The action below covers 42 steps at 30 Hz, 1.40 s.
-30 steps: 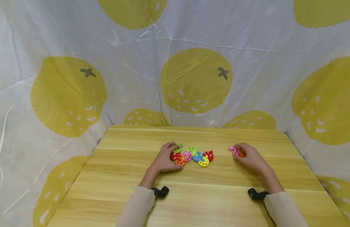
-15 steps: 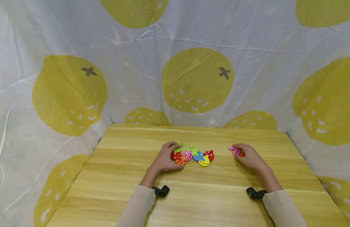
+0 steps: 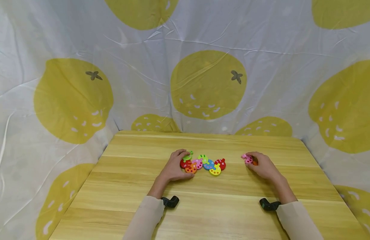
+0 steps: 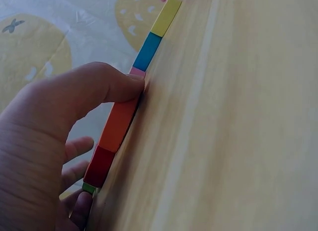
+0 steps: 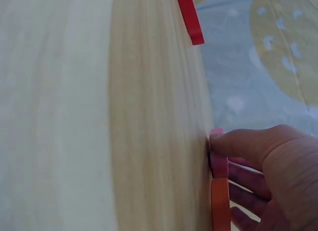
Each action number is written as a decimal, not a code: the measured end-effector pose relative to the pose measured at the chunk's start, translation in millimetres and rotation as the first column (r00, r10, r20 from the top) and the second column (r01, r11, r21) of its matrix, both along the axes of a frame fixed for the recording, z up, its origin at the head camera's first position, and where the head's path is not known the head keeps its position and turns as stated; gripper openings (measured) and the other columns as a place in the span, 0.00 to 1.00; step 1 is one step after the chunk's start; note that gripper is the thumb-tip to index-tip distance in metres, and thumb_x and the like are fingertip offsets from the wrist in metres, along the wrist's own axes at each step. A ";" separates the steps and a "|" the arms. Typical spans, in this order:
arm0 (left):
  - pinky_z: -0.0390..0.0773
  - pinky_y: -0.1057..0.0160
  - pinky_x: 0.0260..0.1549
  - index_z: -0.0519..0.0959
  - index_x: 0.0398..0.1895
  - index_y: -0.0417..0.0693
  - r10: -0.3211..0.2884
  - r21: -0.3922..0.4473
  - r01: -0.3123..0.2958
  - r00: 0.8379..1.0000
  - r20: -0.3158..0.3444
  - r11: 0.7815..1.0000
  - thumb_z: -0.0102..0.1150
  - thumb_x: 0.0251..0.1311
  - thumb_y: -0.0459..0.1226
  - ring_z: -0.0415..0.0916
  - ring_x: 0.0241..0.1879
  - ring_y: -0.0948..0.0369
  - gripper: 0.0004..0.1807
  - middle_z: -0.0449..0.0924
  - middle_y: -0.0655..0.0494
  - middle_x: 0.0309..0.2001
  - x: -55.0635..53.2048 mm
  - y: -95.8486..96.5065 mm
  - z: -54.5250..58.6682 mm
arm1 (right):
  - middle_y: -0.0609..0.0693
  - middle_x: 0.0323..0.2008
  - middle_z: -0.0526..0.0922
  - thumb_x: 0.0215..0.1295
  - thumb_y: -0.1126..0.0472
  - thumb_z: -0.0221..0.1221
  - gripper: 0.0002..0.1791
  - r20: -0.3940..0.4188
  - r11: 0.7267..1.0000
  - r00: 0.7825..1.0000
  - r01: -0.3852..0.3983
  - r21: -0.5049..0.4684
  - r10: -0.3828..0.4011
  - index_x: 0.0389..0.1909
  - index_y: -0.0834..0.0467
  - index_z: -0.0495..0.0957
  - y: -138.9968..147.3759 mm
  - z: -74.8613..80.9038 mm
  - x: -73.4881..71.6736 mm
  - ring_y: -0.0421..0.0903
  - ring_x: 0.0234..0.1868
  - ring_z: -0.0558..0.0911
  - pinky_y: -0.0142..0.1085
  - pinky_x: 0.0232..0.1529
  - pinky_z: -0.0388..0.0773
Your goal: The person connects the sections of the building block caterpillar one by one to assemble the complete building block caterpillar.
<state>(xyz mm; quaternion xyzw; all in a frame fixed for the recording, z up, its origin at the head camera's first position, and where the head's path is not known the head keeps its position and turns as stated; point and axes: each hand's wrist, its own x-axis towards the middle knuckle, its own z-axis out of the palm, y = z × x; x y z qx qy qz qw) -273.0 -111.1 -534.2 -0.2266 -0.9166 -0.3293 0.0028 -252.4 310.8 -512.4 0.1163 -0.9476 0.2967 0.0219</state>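
Several flat puzzle pieces lie joined in a wavy, numbered chain on the table. Its left end has a green piece [image 3: 187, 157], a red piece [image 3: 184, 164] and an orange piece [image 3: 190, 169]. My left hand [image 3: 172, 168] grips this end, its thumb [image 4: 121, 87] against the near edge and its fingers on the far side. The right end is a red piece [image 3: 221, 164] beside a yellow one [image 3: 215, 170]. Apart from the chain, my right hand [image 3: 265, 166] pinches a pink puzzle piece [image 3: 248, 159] touching an orange piece [image 5: 220, 203], which my fingers partly hide in the head view.
The wooden table [image 3: 215, 206] extends in front of both hands. A white curtain [image 3: 137, 76] printed with yellow lemons hangs behind and beside it. Bare wood lies between the chain and the right-hand pieces. Each wrist wears a black camera [image 3: 172, 202].
My right wrist has shifted slightly left, and the thumb has drawn in closer beside the pink piece. The left hand and the chain stay in place.
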 end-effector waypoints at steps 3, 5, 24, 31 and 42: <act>0.67 0.42 0.72 0.69 0.74 0.53 -0.005 -0.001 0.005 1.000 0.003 1.000 0.77 0.42 0.60 0.56 0.78 0.48 0.54 0.60 0.49 0.77 -0.6 -0.2 0.5 | 0.69 0.64 0.77 0.72 0.57 0.64 0.28 0.007 1.000 1.000 0.007 -0.007 -0.007 0.67 0.66 0.74 -0.9 1.5 0.8 0.69 0.66 0.75 0.64 0.66 0.70; 0.68 0.43 0.72 0.68 0.75 0.52 -0.007 0.007 0.007 1.000 0.006 1.000 0.77 0.43 0.60 0.58 0.77 0.48 0.54 0.60 0.49 0.77 -0.7 -0.1 1.4 | 0.69 0.65 0.77 0.71 0.57 0.64 0.28 0.008 1.000 1.000 0.007 -0.020 -0.007 0.67 0.65 0.74 -1.7 2.9 1.5 0.70 0.67 0.74 0.65 0.67 0.69; 0.67 0.41 0.71 0.69 0.75 0.50 -0.013 0.018 0.013 1.000 0.027 1.000 0.71 0.50 0.58 0.58 0.78 0.46 0.48 0.57 0.49 0.80 -0.4 -0.8 2.7 | 0.63 0.64 0.79 0.70 0.62 0.65 0.25 0.007 0.992 1.000 -0.012 -0.125 0.013 0.66 0.60 0.76 -34.6 7.0 7.6 0.61 0.56 0.82 0.57 0.57 0.81; 0.67 0.40 0.71 0.69 0.75 0.48 -0.017 0.018 0.016 0.999 0.028 1.000 0.69 0.51 0.56 0.59 0.77 0.45 0.47 0.58 0.48 0.79 0.5 0.0 3.5 | 0.62 0.63 0.79 0.69 0.65 0.64 0.25 -0.001 0.984 0.998 -0.058 -0.170 0.059 0.67 0.60 0.75 -42.8 6.7 6.9 0.62 0.57 0.83 0.57 0.58 0.81; 0.67 0.40 0.71 0.69 0.75 0.49 -0.001 0.017 0.001 1.000 0.023 1.000 0.69 0.51 0.55 0.59 0.77 0.45 0.46 0.59 0.49 0.79 1.0 0.6 4.0 | 0.61 0.65 0.79 0.70 0.66 0.62 0.24 -0.017 0.979 0.993 -0.115 -0.167 0.114 0.66 0.61 0.76 -58.5 3.3 -4.8 0.62 0.65 0.79 0.58 0.62 0.78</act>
